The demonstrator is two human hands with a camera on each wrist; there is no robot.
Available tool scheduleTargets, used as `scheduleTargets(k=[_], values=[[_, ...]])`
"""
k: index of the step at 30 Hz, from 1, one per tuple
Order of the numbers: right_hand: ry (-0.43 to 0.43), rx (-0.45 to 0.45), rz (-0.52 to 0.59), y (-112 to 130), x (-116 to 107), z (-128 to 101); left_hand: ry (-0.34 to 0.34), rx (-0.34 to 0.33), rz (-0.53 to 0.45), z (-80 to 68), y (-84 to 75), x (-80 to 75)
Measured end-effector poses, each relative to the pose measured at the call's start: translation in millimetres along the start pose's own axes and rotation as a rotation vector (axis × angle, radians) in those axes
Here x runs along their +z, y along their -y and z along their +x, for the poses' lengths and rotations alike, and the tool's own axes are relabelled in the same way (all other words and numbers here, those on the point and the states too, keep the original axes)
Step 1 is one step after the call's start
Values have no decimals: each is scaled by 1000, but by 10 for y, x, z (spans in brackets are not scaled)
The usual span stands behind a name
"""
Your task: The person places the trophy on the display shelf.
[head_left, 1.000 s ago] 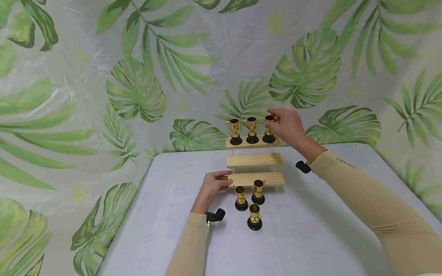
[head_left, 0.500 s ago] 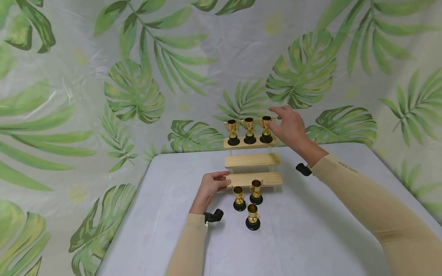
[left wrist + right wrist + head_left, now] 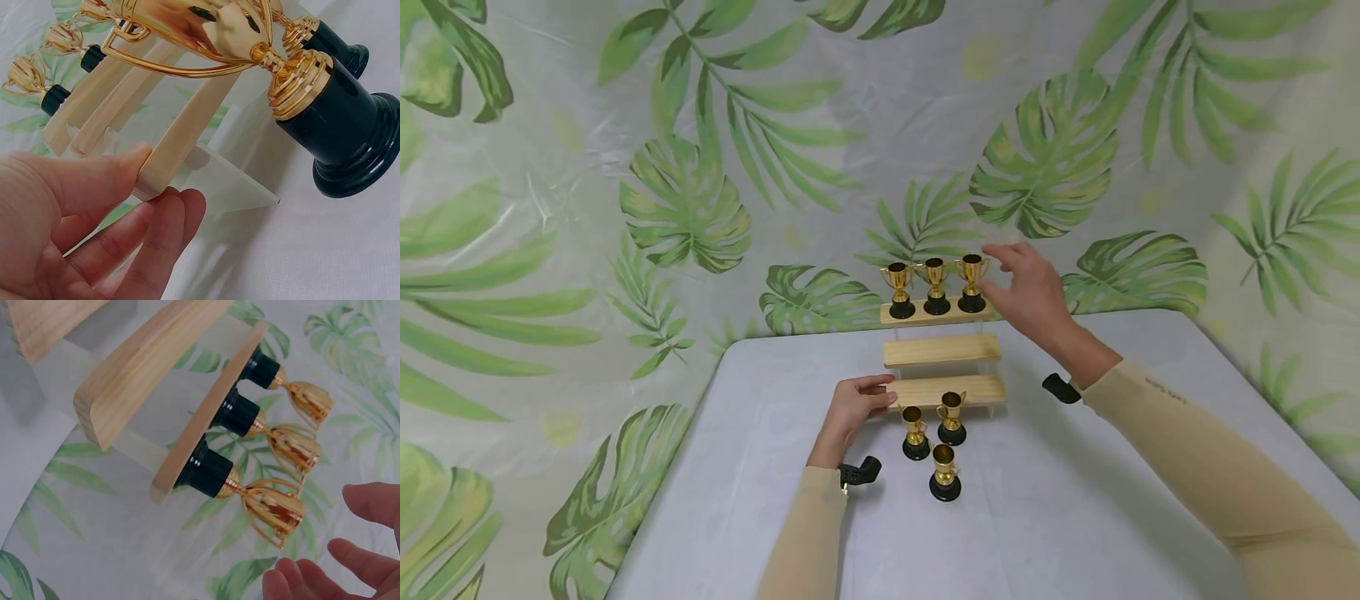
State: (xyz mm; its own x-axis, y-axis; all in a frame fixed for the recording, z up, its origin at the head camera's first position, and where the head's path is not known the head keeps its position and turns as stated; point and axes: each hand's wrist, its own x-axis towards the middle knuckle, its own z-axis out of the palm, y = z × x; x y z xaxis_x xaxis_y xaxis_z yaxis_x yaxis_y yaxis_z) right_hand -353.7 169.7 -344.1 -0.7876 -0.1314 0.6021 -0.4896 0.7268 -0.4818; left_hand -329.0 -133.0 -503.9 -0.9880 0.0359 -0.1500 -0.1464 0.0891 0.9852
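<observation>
A shiny gold trophy cup with black base (image 3: 972, 271) stands upright on the pale wooden three-tier stand (image 3: 942, 350), at the right of its top step (image 3: 919, 316). There the right hand (image 3: 1032, 290), fingers and thumb apart, grips nothing; a brush could topple the cup. The left hand (image 3: 854, 408) pinches the stand's bottom step (image 3: 928, 390); tugging could shake everything above or jog the three similar cups (image 3: 944, 467) in front.

We see three far trophies (image 3: 935, 289) and three near trophies (image 3: 945, 478), shiny gold with black bases. The shelves (image 3: 942, 351) are pale tan wood, streaked with grain. We find a whitish tablecloth (image 3: 752, 467), a light grey backdrop (image 3: 910, 108) printed with green leaves (image 3: 1037, 154) and yellow dots (image 3: 981, 57), and beige sleeves (image 3: 1202, 458), the right one darkly lettered.
</observation>
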Motion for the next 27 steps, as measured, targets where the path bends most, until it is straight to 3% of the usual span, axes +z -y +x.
scheduleTargets(k=[16,27], values=[[27,-21,44,90,82,-403,15,11,-14,7,50,-7],[71,18,95,176,198,-721,10,11,-9,6,39,-4]])
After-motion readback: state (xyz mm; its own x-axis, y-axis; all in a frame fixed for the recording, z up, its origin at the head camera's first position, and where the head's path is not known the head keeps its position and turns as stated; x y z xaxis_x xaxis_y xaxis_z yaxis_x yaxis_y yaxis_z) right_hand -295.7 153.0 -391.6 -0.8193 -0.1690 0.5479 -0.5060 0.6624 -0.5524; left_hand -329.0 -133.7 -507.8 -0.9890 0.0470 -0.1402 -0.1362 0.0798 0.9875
